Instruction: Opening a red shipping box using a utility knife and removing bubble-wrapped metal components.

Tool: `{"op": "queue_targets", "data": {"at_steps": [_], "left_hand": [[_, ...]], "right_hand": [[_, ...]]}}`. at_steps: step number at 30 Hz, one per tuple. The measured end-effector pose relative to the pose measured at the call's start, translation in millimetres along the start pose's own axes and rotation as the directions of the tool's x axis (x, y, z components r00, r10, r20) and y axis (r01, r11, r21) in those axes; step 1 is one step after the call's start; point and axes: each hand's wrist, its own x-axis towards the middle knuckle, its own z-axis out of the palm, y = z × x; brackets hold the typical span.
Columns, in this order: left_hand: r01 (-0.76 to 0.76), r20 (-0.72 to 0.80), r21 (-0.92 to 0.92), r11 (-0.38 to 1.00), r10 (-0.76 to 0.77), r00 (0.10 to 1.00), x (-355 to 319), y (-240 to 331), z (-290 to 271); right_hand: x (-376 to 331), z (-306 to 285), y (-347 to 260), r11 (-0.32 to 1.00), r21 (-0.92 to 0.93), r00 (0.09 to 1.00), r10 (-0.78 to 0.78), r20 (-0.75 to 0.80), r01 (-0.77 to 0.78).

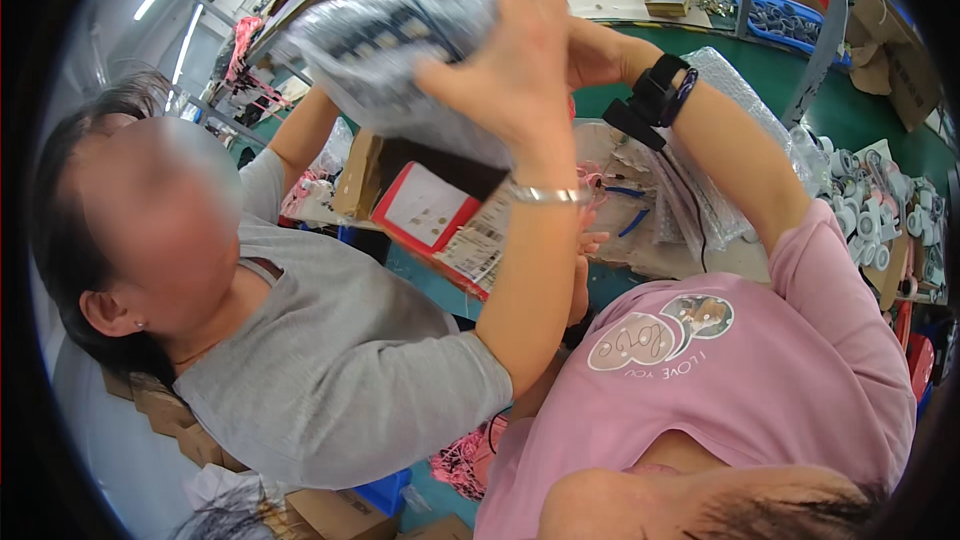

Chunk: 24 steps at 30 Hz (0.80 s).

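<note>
A co-worker's hand (515, 65), with a silver bracelet, grips a large bubble-wrapped package (400, 40) in the air above the bench; that person's other arm reaches up behind it. My right hand (597, 55) is raised beside the package, its fingers mostly hidden behind the co-worker's hand, so what it holds cannot be seen. A black strap with a cord circles my right wrist. Lower down, my left hand (581, 285) is largely covered by the co-worker's forearm; its visible fingertips are stretched apart near the bench edge. Under the package stands an open cardboard box (358, 175).
A red-edged tray with a white sheet and small round pieces (428, 205) lies by the box. Blue-handled tools (633, 222) and bubble-wrap sheets (685, 195) are on the bench. White-and-grey parts (870, 205) pile up at right. The co-worker (330, 360) stands close on my left.
</note>
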Motion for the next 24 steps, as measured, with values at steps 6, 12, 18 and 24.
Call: {"op": "queue_targets", "data": {"at_steps": [6,12,18,24], "left_hand": [[0.264,-0.217,0.177,0.948,-0.224,0.950,-43,-21,-9],[0.184,-0.393,0.347,0.920,-0.035,0.919,-53,12,6],[0.294,-0.466,0.451,0.843,-0.059,0.883,-85,9,6],[0.487,-0.359,0.472,0.735,-0.344,0.868,-141,21,-11]], "right_hand": [[1,20,6,0.986,0.055,0.978,0.148,0.147,-0.157],[-59,66,31,0.350,-0.933,0.987,-0.159,0.028,0.083],[-93,81,98,0.162,-0.943,0.729,-0.675,0.110,0.292],[-103,70,136,0.172,-0.905,0.604,-0.789,0.110,0.389]]}}
